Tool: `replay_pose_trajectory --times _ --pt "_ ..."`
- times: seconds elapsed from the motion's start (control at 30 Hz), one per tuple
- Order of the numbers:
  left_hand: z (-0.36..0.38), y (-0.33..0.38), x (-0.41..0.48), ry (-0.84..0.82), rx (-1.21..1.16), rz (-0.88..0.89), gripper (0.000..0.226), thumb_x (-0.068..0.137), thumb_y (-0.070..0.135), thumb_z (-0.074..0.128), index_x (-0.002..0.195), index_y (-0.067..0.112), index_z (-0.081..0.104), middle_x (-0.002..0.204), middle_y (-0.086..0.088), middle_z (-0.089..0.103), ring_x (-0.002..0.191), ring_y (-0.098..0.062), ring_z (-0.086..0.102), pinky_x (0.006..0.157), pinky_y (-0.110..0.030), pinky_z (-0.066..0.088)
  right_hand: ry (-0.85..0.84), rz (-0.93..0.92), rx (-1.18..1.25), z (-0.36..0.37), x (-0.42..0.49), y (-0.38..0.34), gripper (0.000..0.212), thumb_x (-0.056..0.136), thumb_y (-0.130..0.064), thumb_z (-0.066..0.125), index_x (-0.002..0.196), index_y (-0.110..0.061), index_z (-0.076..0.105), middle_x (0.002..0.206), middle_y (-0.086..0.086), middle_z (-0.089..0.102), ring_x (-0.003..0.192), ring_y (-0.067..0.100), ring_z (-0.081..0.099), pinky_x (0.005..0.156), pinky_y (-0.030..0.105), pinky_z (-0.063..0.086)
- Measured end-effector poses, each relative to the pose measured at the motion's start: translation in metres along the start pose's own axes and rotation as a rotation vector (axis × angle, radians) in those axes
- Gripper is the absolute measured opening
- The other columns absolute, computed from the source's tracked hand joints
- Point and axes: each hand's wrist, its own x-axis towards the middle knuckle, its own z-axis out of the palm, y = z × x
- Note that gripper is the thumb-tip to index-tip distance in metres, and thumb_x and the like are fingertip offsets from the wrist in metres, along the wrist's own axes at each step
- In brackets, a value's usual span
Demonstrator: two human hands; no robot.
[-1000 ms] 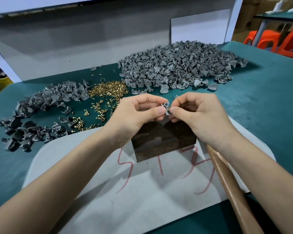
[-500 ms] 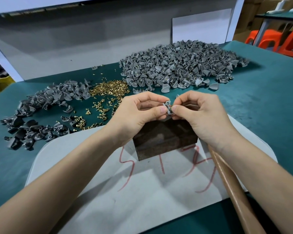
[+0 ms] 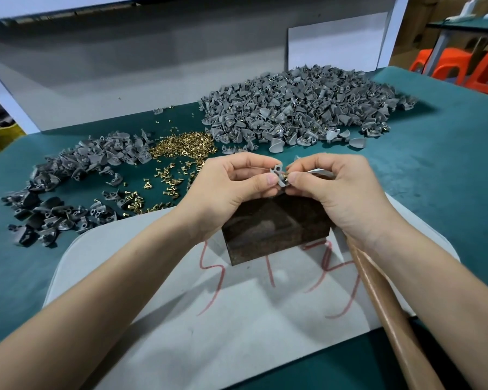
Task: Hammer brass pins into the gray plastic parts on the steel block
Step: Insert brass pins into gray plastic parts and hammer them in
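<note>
Thumbs and forefingers are drawn narrow. The left hand [image 3: 231,190] pinches one gray plastic part [image 3: 277,177] just above the one steel block [image 3: 276,232], and the right hand [image 3: 341,198] pinches one brass pin [image 3: 286,174] against it. Beyond the block lie one heap of brass pins [image 3: 181,146], a large pile of gray parts [image 3: 293,108] and a smaller pile [image 3: 76,175] to the left. One wooden handle [image 3: 392,319] lies at the block's right.

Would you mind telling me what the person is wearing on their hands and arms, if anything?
Nothing shows. The left hand and right hand are ungloved, with no rings visible. The left forearm and right forearm are bare as far as the frame edge: no sleeves, watch or bracelet in view. The thumbnails look short and unpainted.
</note>
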Motion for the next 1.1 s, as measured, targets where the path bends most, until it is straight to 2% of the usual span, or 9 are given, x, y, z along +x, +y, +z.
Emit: replay_pose_trajectory --times 0.1,0.17,0.43,0.6,0.73,0.9,1.1 --pt "0.0001 -0.0002 0.0002 -0.005 -0.008 -0.004 0.019 0.073 0.000 0.065 0.091 0.007 0.067 0.071 -0.002 0.072 0.066 -0.010 0.068 0.070 -0.019 0.057 -0.003 -0.010 -0.002 0.0002 -0.0002 -0.0003 0.021 0.081 0.001 0.068 0.067 -0.015 0.069 0.067 -0.001 0.070 0.066 0.012 0.069 0.075 0.026 0.058" --pt "0.0000 0.0000 0.0000 -0.007 -0.006 -0.001 0.018 0.075 -0.003 0.064 0.090 0.007 0.067 0.071 -0.001 0.071 0.066 -0.010 0.068 0.069 -0.018 0.056 -0.001 -0.014 -0.010 0.0004 -0.0002 -0.0004 0.021 0.081 0.001 0.068 0.067 -0.015 0.068 0.067 -0.001 0.070 0.066 0.012 0.069 0.077 0.029 0.058" --pt "0.0006 0.0004 -0.0003 -0.007 0.013 -0.003 0.024 0.066 0.008 0.067 0.090 0.009 0.069 0.073 -0.003 0.072 0.067 -0.011 0.068 0.068 -0.018 0.056 0.031 -0.055 -0.080 0.0031 -0.0015 -0.0004 0.024 0.079 0.001 0.067 0.064 -0.017 0.066 0.065 0.000 0.069 0.063 0.014 0.070 0.078 0.041 0.058" --pt "0.0016 0.0007 -0.0008 -0.009 0.038 0.006 0.019 0.072 0.002 0.066 0.089 0.010 0.068 0.073 -0.002 0.072 0.066 -0.010 0.068 0.067 -0.017 0.055 0.048 -0.070 -0.131 0.0029 -0.0023 0.0007 0.022 0.078 -0.001 0.068 0.064 -0.019 0.065 0.067 0.006 0.070 0.066 0.020 0.071 0.081 0.050 0.055" --pt "0.0020 0.0005 -0.0014 -0.007 0.072 0.028 0.018 0.079 -0.006 0.064 0.088 0.010 0.068 0.071 -0.001 0.072 0.063 -0.008 0.067 0.066 -0.015 0.054 0.083 -0.108 -0.178 0.0050 -0.0037 0.0028 0.014 0.074 -0.011 0.068 0.064 -0.020 0.064 0.068 0.008 0.071 0.073 0.033 0.069 0.079 0.056 0.052" --pt "0.0009 0.0000 -0.0011 -0.008 0.076 0.033 0.017 0.075 -0.003 0.066 0.086 0.010 0.068 0.072 -0.002 0.073 0.063 -0.010 0.067 0.066 -0.016 0.054 0.112 -0.130 -0.184 0.0084 -0.0047 0.0052 0.005 0.069 -0.017 0.067 0.065 -0.019 0.064 0.074 0.011 0.070 0.076 0.036 0.066 0.078 0.057 0.051" --pt "0.0010 -0.0012 -0.0011 -0.014 0.085 0.050 0.019 0.067 0.005 0.068 0.085 0.012 0.069 0.071 -0.001 0.073 0.063 -0.008 0.067 0.066 -0.016 0.054 0.104 -0.138 -0.174 0.0085 -0.0055 0.0061 0.012 0.073 -0.011 0.067 0.065 -0.020 0.064 0.077 0.012 0.070 0.078 0.037 0.065 0.079 0.057 0.051"
